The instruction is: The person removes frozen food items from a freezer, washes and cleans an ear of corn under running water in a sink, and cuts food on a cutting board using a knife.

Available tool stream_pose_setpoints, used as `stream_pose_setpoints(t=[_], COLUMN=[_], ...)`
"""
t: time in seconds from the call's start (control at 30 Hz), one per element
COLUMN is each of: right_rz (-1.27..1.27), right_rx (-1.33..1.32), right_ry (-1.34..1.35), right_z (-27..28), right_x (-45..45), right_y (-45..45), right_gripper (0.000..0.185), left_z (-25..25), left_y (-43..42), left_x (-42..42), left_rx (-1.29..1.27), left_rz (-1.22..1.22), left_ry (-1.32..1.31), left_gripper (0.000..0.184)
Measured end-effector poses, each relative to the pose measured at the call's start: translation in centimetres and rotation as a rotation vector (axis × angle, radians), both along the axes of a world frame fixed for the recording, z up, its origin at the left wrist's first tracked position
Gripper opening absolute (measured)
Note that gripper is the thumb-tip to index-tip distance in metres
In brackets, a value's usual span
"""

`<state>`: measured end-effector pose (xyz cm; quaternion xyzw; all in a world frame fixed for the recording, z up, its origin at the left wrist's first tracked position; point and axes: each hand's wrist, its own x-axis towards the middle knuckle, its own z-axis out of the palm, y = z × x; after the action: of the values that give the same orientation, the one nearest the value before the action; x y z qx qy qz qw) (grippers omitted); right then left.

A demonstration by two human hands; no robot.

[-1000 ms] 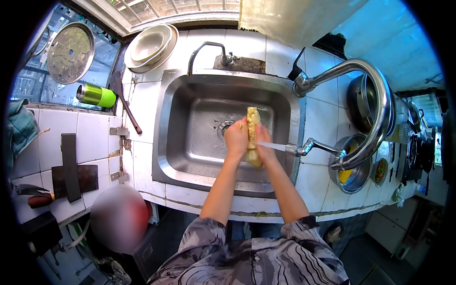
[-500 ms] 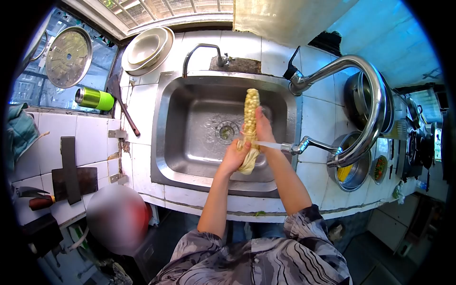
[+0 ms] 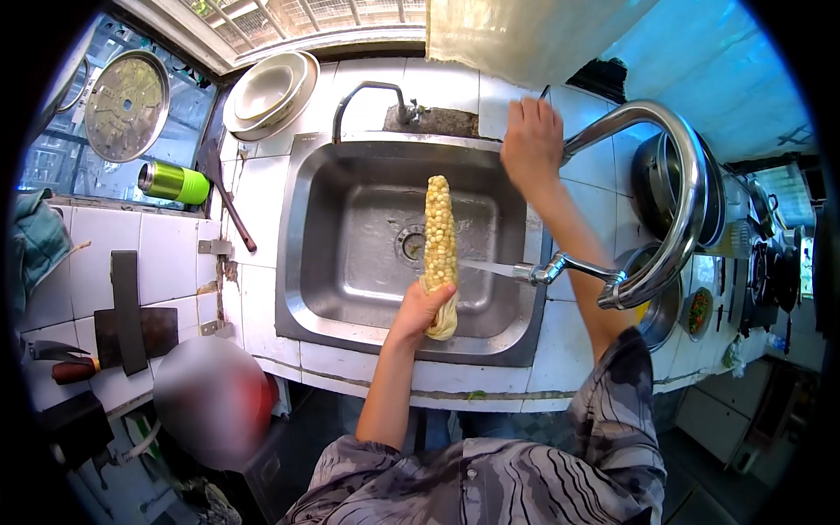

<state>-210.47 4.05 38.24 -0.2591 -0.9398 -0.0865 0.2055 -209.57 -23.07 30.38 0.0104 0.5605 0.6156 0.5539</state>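
Note:
My left hand is closed around the husk end of a pale corn cob, which points away from me over the sink. Bare kernels show along most of its length, with light husk bunched at the bottom. From the tap's jointed nozzle, a stream of water runs leftward past the cob. At the sink's back right corner, my right hand is closed over the tap's lever. Only the dark tip of that lever shows above the fingers. The curved tap spout arches over to the right.
Stacked bowls stand at the back left, near a small bent tap. A wooden spatula and a green flask are at left. Right of the sink are pans, a metal pot and a small dish.
My right hand has let go of the corn cob and moved up to the tap's lever. My left hand has shifted slightly left and toward me with the cob.

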Motion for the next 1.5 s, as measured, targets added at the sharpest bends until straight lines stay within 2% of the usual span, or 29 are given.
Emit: stream_pose_setpoints(t=[0.07, 0.1, 0.17, 0.3, 0.37, 0.43, 0.47, 0.5, 0.53, 0.63, 0.7, 0.77, 0.8, 0.83, 0.87, 0.93, 0.97, 1.03, 1.07, 1.13, 1.27, 1.33, 1.43, 1.47, 1.5], right_rz=[-0.074, -0.075, -0.175, -0.217, -0.084, -0.038, 0.171, 0.153, 0.1, 0.076, -0.053, -0.049, -0.022, -0.045, -0.045, -0.052, -0.053, -0.155, -0.153, -0.223, -0.267, -0.184, -0.197, -0.19, -0.185], right_rx=[0.433, 0.432, 0.405, 0.332, 0.399, -0.148, -0.358, -0.928, -1.457, -1.463, -1.847, -1.902, -1.94, -1.937, -1.932, -2.107, -2.101, -2.308, -2.308, -2.467, -2.51, -2.539, -2.54, -2.539, -2.454], right_ry=[-0.17, -0.169, -0.52, -0.439, -0.411, -0.081, 0.112, 0.102, 0.259, 0.419, 0.774, 0.855, 0.921, 0.926, 0.932, 0.952, 0.959, 0.901, 0.908, 0.813, 0.691, 0.56, 0.452, 0.449, 0.593], right_z=[-0.1, 0.1, 0.6, 1.2, 1.5, 0.1, -2.7, -3.6, -7.3, -7.0, -6.7, -7.1, -7.1, -7.1, -7.1, -7.2, -7.2, -7.2, -7.4, -7.6, -7.2, -7.6, -7.4, -7.3, -7.1], right_x=[-1.1, -1.3, -1.4, -0.3, 0.3, 1.1, 2.3, 2.6, 3.1, 2.4, 1.9, 2.3, 2.6, 2.9, 3.3, 3.9, 4.2, 4.5, 4.6, 4.6, 4.5, 4.2, 4.0, 3.9, 3.7], right_y=[2.7, 3.4, 4.3, 3.6, 2.0, -2.4, -4.2, -7.2, -10.2, -14.6, -15.0, -14.8, -14.5, -14.2, -13.8, -12.8, -12.3, -11.6, -11.3, -11.0, -11.0, -10.8, -10.7, -10.9, -11.2], right_gripper=[0.03, 0.03, 0.03, 0.028, 0.027, 0.033, 0.044, 0.055, 0.056, 0.05, 0.035, 0.033, 0.031, 0.026, 0.026, 0.024, 0.024, 0.024, 0.024, 0.026, 0.027, 0.029, 0.028, 0.028, 0.029], left_z=[0.0, 0.2, 0.6, 1.3, 1.3, 1.1, 1.1, 1.0, 0.9, 0.3, 1.0, 1.2, 0.9, 0.9, 1.0, 2.2, 2.0, 1.0, 0.6, 0.5, 0.8, 0.8, 1.0, 1.0, 1.1], left_y=[-0.1, -0.1, -0.3, -1.1, -1.3, -1.2, -0.8, -0.3, 0.2, 1.3, 1.3, 1.1, 1.3, 1.5, 1.8, 2.4, 2.5, 2.4, 2.3, 2.1, 1.2, 1.0, 1.0, 1.1, 1.2], left_x=[0.2, 0.2, 0.3, 0.0, -0.2, -0.2, -0.2, 0.0, 0.2, 0.7, 0.2, -0.2, -0.5, -0.6, -0.4, 0.2, 0.7, 1.8, 2.2, 2.8, 3.2, 3.1, 3.2, 2.9, 2.5], left_rx=[-0.011, -0.013, -0.015, -0.002, 0.013, 0.063, 0.076, 0.12, 0.159, 0.209, 0.162, 0.107, 0.015, -0.072, -0.068, -0.209, -0.206, -0.181, -0.181, -0.104, -0.179, -0.113, -0.121, -0.121, -0.164], left_rz=[0.014, 0.021, 0.028, 0.092, 0.129, 0.138, 0.155, 0.174, 0.189, 0.198, 0.149, 0.083, -0.046, -0.172, -0.177, -0.248, -0.254, -0.267, -0.271, -0.214, -0.292, -0.365, -0.391, -0.387, -0.323], left_ry=[0.004, 0.027, 0.053, 0.078, 0.065, 0.131, 0.125, 0.13, 0.135, 0.137, 0.164, 0.178, 0.135, 0.094, 0.096, 0.265, 0.267, 0.627, 0.632, 0.787, 0.822, 0.93, 0.96, 0.965, 0.838], left_gripper=[0.026, 0.025, 0.024, 0.025, 0.027, 0.03, 0.03, 0.03, 0.03, 0.029, 0.025, 0.022, 0.016, 0.012, 0.012, 0.015, 0.015, 0.02, 0.02, 0.022, 0.023, 0.024, 0.026, 0.026, 0.027])
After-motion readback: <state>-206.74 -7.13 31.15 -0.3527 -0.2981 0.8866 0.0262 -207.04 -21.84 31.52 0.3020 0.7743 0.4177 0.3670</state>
